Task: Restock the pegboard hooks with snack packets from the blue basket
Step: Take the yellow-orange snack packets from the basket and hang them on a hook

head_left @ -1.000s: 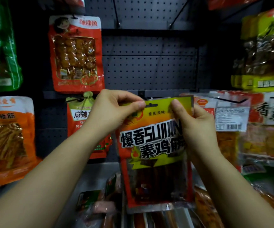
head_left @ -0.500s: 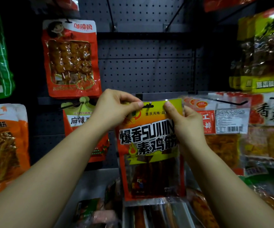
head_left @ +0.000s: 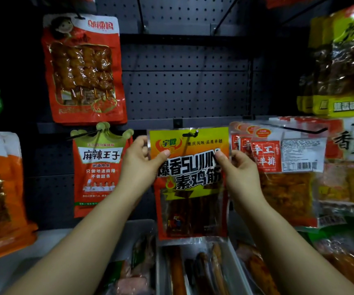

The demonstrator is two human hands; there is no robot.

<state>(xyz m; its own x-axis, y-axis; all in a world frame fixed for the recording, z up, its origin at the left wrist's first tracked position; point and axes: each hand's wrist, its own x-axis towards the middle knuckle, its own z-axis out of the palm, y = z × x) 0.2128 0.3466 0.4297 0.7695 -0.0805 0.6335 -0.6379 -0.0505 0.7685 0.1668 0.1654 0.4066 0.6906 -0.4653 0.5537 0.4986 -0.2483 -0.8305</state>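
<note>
Dark perforated pegboard (head_left: 184, 92) with wire hooks, dimly lit; a grey shelf (head_left: 50, 241) below. One red-and-yellow snack packet (head_left: 190, 182) hangs at centre, its hole over a hook (head_left: 190, 134). The left hand (head_left: 142, 165) and right hand (head_left: 239, 171) each pinch one upper side edge. Hung packets flank it on both sides, cropped at the frame edges. Loose packets (head_left: 193, 271) below are blurred; their container cannot be identified.

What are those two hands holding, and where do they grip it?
Both hold one yellow-and-red snack packet: the left hand pinches its upper left edge, the right hand its upper right edge. The hook pokes through its hang hole.
</note>
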